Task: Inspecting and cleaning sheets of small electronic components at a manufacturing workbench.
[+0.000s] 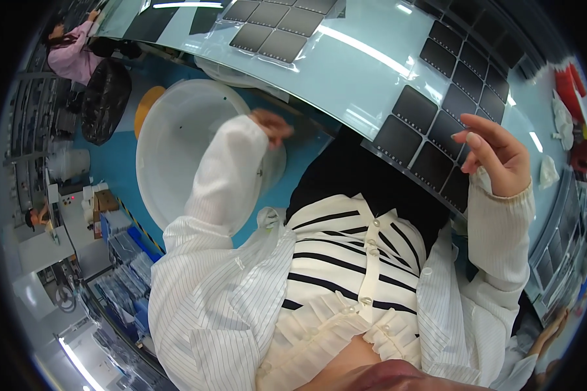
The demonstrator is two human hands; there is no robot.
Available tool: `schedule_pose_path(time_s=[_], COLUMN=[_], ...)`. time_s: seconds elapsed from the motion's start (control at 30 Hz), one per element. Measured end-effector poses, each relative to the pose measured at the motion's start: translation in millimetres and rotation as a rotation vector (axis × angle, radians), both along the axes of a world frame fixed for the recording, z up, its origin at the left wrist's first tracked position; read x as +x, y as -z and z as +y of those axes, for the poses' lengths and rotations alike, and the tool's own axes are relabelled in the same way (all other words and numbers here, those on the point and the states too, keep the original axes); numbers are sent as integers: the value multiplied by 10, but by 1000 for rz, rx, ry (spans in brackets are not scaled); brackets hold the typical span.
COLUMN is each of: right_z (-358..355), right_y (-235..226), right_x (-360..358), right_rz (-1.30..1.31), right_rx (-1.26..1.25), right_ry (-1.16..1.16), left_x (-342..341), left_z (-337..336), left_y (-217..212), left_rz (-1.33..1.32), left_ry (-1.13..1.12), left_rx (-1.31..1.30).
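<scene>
My left hand [272, 127] is over the right rim of a large white round tub [176, 140], beside the table edge. It is smeared by motion, so its fingers and anything in them cannot be made out. My right hand [499, 156] hovers above a sheet of dark square panels [416, 109] on the glass-topped table [352, 85]. Its fingers are bent but apart, and nothing shows between them. The panels lie in rows, each with a line of small pale marks along one edge.
Another group of grey square panels [284, 45] lies on clear film farther along the table. A red bin [571, 98] stands at the far right. At the left are a black bag [106, 101], a person in pink [74, 55] and blue trays [134, 260].
</scene>
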State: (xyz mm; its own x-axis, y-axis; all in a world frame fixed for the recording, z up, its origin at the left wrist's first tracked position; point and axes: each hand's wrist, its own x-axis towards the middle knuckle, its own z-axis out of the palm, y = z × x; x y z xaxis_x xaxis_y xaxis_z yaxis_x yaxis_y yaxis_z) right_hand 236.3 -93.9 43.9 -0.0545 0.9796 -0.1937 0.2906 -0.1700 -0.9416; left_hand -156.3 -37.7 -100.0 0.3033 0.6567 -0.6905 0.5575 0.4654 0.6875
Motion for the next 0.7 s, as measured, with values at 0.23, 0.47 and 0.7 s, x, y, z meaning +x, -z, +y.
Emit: schedule_pose_path(time_s=[0.23, 0.47, 0.7], right_z=[46, 60, 276], right_y=[113, -33, -250], right_x=[111, 288, 216], right_rz=[8, -83, -141], right_rx=[-18, 40, 191], right_ry=[34, 52, -106], left_x=[-640, -488, -501], left_z=[856, 399, 405], left_y=[394, -104, -492], left_rz=[144, -405, -178], left_ry=[-582, -456, -724], left_rx=[291, 412, 345])
